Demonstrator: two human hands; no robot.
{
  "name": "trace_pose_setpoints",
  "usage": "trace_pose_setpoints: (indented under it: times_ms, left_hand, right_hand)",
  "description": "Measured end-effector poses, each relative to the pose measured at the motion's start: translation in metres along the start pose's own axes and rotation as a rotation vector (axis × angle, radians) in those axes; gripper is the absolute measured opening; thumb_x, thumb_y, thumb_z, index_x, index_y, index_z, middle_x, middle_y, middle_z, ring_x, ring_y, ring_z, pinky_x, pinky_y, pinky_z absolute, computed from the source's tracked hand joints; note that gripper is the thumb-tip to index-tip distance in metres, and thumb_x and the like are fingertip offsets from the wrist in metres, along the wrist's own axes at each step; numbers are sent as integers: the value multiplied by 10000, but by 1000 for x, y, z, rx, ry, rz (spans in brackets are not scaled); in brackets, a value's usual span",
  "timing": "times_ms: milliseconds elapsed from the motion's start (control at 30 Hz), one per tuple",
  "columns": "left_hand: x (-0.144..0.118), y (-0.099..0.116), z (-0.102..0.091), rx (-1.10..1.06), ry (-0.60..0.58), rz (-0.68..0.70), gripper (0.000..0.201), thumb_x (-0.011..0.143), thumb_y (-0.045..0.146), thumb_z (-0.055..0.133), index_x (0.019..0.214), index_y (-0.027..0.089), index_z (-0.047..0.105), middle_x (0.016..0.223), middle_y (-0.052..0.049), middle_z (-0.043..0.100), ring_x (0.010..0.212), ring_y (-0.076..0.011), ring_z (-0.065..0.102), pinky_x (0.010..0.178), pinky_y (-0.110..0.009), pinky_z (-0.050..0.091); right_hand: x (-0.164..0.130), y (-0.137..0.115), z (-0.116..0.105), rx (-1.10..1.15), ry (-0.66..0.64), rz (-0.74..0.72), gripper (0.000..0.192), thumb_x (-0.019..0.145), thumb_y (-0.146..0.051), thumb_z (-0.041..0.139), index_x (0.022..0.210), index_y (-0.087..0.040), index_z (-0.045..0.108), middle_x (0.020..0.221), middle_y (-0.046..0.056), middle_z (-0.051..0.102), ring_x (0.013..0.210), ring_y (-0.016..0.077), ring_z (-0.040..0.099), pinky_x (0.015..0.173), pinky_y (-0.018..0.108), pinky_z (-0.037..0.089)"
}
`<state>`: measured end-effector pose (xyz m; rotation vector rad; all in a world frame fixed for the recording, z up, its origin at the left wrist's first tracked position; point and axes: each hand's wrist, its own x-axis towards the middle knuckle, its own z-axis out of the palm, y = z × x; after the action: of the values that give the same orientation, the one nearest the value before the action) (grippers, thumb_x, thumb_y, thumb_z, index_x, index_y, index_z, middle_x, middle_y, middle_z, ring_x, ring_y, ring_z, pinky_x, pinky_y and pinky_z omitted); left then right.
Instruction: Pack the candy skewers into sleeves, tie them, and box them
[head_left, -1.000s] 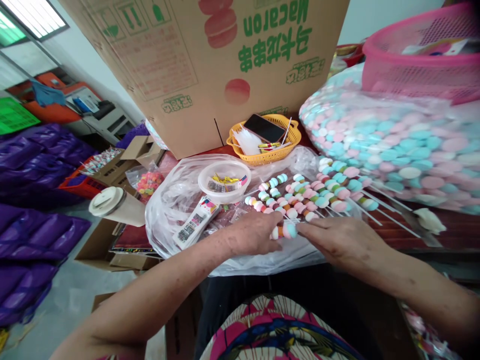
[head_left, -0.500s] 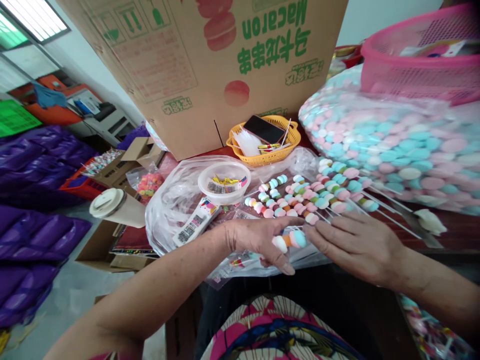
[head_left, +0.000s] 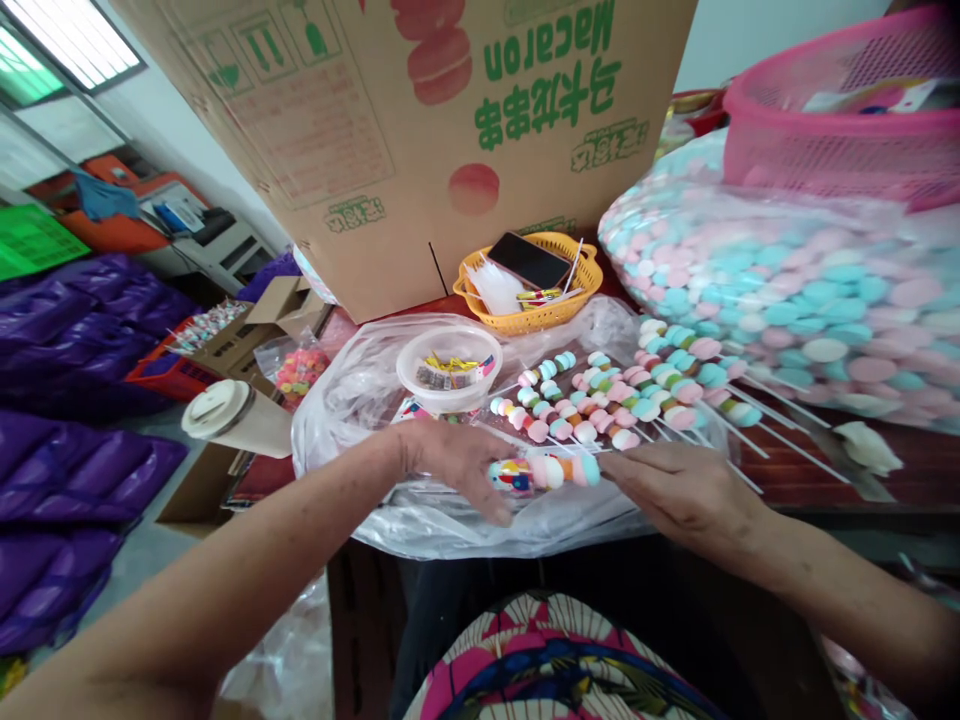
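While the left hand [head_left: 450, 465] pinched the open mouth of a small printed wrapper [head_left: 511, 476], the right hand [head_left: 679, 490] gripped the stick end of a candy skewer [head_left: 564, 470] and had its top just poking into that wrapper. Both sat right over the crinkly plastic sheet [head_left: 360, 400] at the table's near edge. Looked to me like the bagging step, roughly halfway in: a pink, a white and a blue piece were outside the wrapper. My guess is the next push needed the wrapper held steady and the stick fed straight, or the soft pieces would snag on the film.

Counts, working outward: one skewer in hand, and just behind it a loose pile of finished skewers [head_left: 600, 395], something like ten, though they overlapped too much to be sure. One clear tub [head_left: 448, 365] with little yellow bits inside, one yellow basket [head_left: 529, 280] holding one dark phone [head_left: 530, 259], one lidded cup [head_left: 232, 415] off to the left. One giant bag of loose candies [head_left: 787, 290] on the right with one pink basket [head_left: 840, 120] on top, and one big cardboard box [head_left: 420, 130] behind everything.
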<state>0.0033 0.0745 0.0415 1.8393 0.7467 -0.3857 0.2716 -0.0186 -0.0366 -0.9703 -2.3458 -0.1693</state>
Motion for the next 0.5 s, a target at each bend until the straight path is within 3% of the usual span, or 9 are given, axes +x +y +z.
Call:
trace_pose_setpoints:
  times_ms: [100, 267, 400, 500]
  left_hand:
    - [2, -3, 14, -113, -79, -120, 370, 635, 416, 784, 903, 195, 656, 736, 6, 660, 675, -184, 623, 655, -313, 519]
    - [7, 11, 19, 166, 142, 25, 414, 690, 314, 750, 1075, 204, 649, 1107, -40, 685, 1031, -237, 608, 934, -359, 447]
    - [2, 22, 17, 292, 170, -2, 463, 698, 317, 752, 1127, 198, 622, 1140, -50, 673, 1021, -232, 612, 891, -330, 450]
    - [1, 25, 21, 387, 200, -29, 396, 702, 337, 751, 1045, 179, 630, 1053, -53, 681, 946, -223, 623, 820, -309, 459]
  right_hand:
    - [4, -2, -1, -47, -2, -13, 302, 877, -66, 446, 1011, -193, 685, 825, 49, 728, 680, 168, 656, 597, 273, 493]
    - [16, -5, -8, 9, -57, -93, 281, 867, -38, 422, 970, -141, 663, 726, 38, 694, 580, 137, 606, 533, 255, 414]
    - [20, -1, -18, -53, -86, -132, 282, 867, -24, 402, 923, -136, 654, 675, 29, 663, 553, 141, 588, 535, 275, 360]
    - [22, -1, -22, -40, -164, -151, 308, 841, -3, 374, 841, -162, 638, 595, -1, 601, 494, 131, 531, 501, 283, 296]
